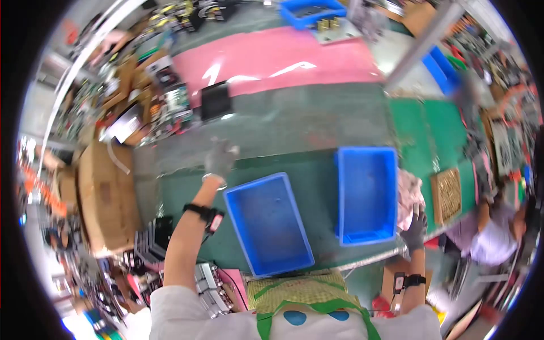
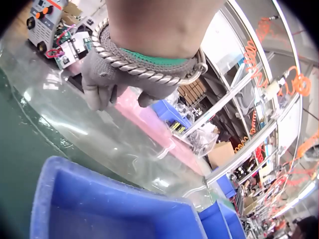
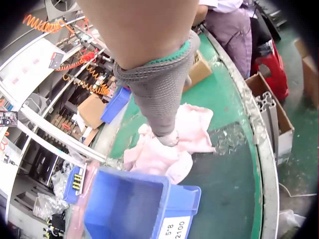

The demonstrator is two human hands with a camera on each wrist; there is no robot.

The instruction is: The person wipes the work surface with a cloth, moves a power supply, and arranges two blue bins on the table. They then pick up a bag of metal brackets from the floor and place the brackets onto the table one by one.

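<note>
My left hand [image 1: 221, 160], in a grey glove, hovers over the worktable just beyond the left blue bin [image 1: 269, 224]. Its fingers hang loosely bent with nothing between them, and a twisted metal bangle [image 2: 144, 73] circles the wrist. On the right, my gloved right hand [image 1: 415, 228] rests on a crumpled pink cloth [image 3: 192, 127], fingertips pressed into its folds. That cloth lies beside the right blue bin [image 1: 367, 192], close to the table's front edge. Both bins look bare inside. A white label [image 3: 174, 228] is on the right bin's end.
A black flat panel [image 1: 216, 101] lies near the pink mat [image 1: 272, 59] at the back. Cardboard boxes [image 1: 107, 195] and electronic parts crowd the left. A shallow brown box [image 1: 447, 195] sits on the green mat at right, with another person [image 1: 496, 238] seated beyond.
</note>
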